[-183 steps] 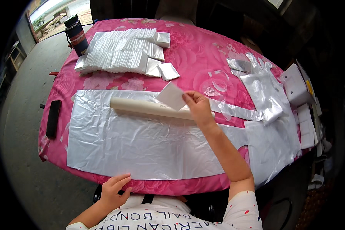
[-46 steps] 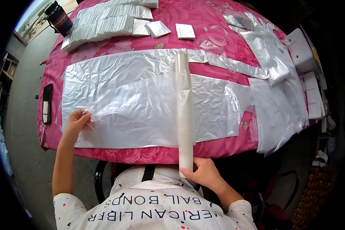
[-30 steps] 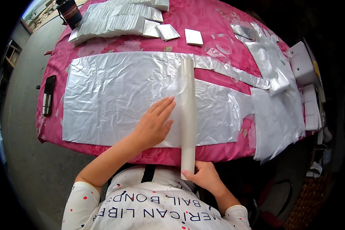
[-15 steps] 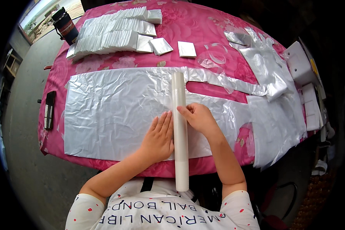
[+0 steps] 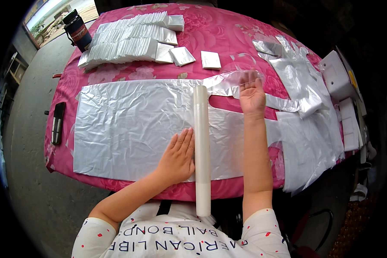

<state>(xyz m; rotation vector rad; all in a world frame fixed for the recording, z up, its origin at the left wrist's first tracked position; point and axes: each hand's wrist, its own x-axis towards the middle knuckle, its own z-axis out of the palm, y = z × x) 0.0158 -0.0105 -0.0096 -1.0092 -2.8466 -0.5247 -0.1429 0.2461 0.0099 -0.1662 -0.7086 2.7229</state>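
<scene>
A large clear plastic bag (image 5: 124,124) lies flat on the pink floral table (image 5: 228,34). Across it, running away from me, rests a long rolled plastic tube (image 5: 201,146); its near end sticks out past the table's edge. My left hand (image 5: 178,157) presses flat on the bag, fingers together, touching the left side of the roll. My right hand (image 5: 251,92) is stretched out farther away, fingers on the bag's handle strip (image 5: 228,84) to the right of the roll's far end.
Rows of folded plastic squares (image 5: 129,41) lie at the far left, with loose folded squares (image 5: 210,60) beside them. A dark bottle (image 5: 77,30) stands at the far left corner. Crumpled plastic bags (image 5: 305,107) cover the right side. White boxes (image 5: 337,77) sit at right, a black device (image 5: 57,122) at left.
My right hand left the roll and reached forward to the bag's handle strip. My left hand stays pressed beside the roll. Earlier the roll was turned from crosswise to lengthwise.
</scene>
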